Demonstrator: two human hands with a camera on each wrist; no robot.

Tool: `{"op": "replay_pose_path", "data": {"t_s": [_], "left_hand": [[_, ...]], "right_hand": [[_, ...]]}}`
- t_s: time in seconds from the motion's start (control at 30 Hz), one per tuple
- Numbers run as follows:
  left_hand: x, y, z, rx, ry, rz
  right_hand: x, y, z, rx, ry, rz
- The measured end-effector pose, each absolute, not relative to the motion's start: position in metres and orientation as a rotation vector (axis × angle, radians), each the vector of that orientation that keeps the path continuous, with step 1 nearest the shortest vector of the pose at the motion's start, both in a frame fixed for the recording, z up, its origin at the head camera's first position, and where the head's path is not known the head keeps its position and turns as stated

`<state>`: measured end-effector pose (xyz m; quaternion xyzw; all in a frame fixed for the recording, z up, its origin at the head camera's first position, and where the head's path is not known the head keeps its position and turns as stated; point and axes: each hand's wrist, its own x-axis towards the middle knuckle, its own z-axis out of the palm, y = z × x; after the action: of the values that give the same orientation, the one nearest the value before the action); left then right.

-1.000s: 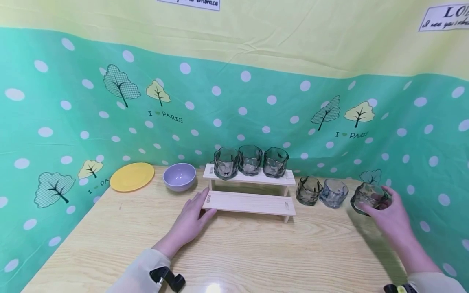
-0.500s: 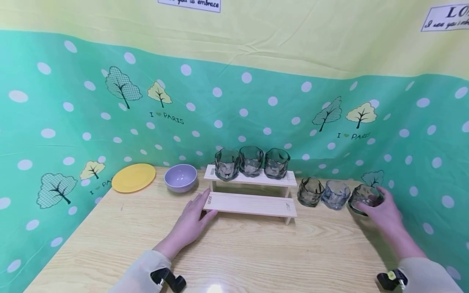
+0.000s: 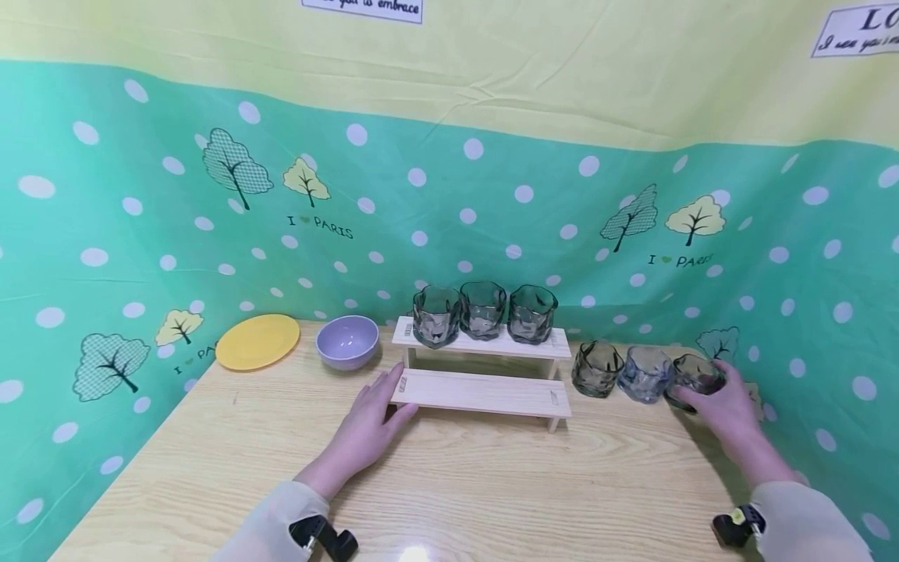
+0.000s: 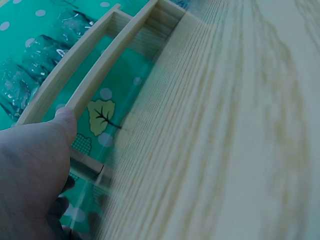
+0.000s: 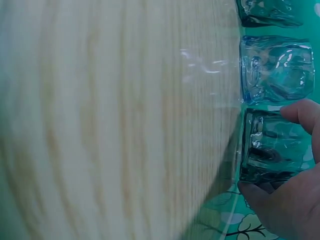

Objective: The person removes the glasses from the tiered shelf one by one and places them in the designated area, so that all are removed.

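My right hand (image 3: 726,410) grips a dark grey glass (image 3: 695,375) by its sides, thumb and fingers on opposite faces. In the right wrist view this glass (image 5: 272,145) is right beside a bluish clear glass (image 5: 277,69). Left of the bluish glass (image 3: 644,373) stands another dark glass (image 3: 597,368). My left hand (image 3: 365,425) holds the left end of a two-step wooden rack (image 3: 485,390), thumb at the front edge of the lower step. The left wrist view shows the thumb against the wood, other fingers partly hidden. Three grey glasses (image 3: 482,311) stand on the upper step.
A purple bowl (image 3: 347,342) and a yellow plate (image 3: 257,342) are at the back left of the wooden table (image 3: 492,484). Behind the table hangs a green and yellow patterned cloth (image 3: 421,211), which also runs along both sides.
My right hand has moved left with the dark glass, bringing it from apart to right beside the bluish glass. The left hand stays at the rack, and the other glasses keep their places.
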<state>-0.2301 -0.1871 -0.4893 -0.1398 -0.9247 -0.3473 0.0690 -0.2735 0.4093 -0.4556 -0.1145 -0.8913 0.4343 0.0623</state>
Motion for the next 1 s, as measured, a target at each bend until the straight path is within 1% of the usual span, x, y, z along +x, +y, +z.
{"op": "replay_pose_path", "data": {"t_s": [0.37,0.77,1.0], "left_hand": [[-0.230,-0.187,-0.490,-0.423,-2.785,-1.052],[-0.229,-0.186,-0.490,-0.425,-2.779,-1.050],[-0.229,-0.187,-0.490,-0.431,-2.767,-1.048]], "right_hand": [[-0.273,0.407,-0.453,-0.343,-2.733,1.281],[-0.264,0.407,-0.446,-0.316,-2.769,1.263],[-0.263,0.393,-0.424,-0.151,-2.680,1.135]]}}
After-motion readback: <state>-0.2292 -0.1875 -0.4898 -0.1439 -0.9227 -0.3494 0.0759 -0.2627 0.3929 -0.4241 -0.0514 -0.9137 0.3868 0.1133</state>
